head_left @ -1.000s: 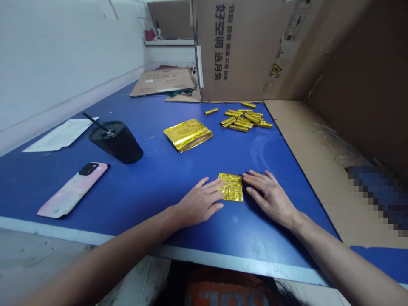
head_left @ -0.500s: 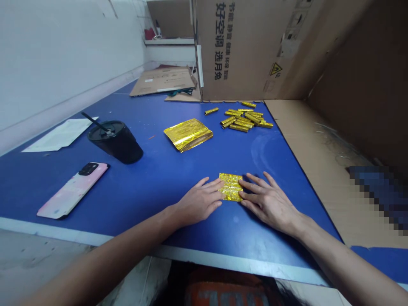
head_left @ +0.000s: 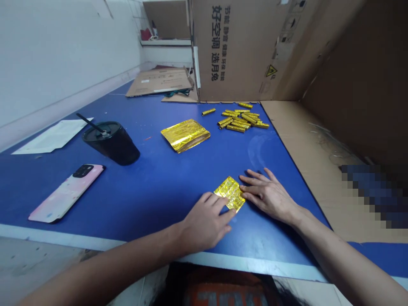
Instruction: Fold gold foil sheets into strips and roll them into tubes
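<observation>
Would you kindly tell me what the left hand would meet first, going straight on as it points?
The left hand would most likely meet the folded gold foil first, though depth is unclear.

Pixelated patch [head_left: 369, 195] on the cardboard sheet [head_left: 302, 136] beyond the blue table's [head_left: 134, 199] right edge: object unidentifiable. Printed garment [head_left: 223, 289] cut off by the view's bottom edge, lettering unreadable. Left hand [head_left: 205, 225] hides the lower corner of the gold foil square [head_left: 230, 191]. Small print on the carton [head_left: 236, 46] too small to read.
</observation>
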A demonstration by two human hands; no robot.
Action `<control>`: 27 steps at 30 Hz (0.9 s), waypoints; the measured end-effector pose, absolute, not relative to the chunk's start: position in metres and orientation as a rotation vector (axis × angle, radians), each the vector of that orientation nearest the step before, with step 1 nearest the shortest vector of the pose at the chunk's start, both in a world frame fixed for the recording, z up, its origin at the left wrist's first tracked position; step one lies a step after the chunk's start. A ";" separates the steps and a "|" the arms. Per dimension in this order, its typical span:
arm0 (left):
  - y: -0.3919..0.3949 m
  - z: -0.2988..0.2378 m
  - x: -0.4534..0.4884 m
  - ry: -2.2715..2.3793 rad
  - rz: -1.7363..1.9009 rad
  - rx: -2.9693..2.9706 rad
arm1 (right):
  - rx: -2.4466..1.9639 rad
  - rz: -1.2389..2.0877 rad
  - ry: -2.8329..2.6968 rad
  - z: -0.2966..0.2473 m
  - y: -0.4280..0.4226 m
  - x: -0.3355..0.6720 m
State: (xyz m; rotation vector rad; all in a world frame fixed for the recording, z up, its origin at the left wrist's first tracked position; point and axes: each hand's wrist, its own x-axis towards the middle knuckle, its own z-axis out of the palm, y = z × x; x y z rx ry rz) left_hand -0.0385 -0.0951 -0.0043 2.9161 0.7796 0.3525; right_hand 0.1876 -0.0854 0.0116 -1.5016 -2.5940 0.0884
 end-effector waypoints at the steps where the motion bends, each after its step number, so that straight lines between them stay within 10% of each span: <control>1: -0.100 -0.003 -0.034 0.774 0.348 2.922 | -1.501 0.068 -2.591 0.011 -0.085 0.189; 27: -0.105 -0.006 -0.025 0.708 0.334 2.949 | -1.820 0.344 -2.311 -0.011 -0.074 0.192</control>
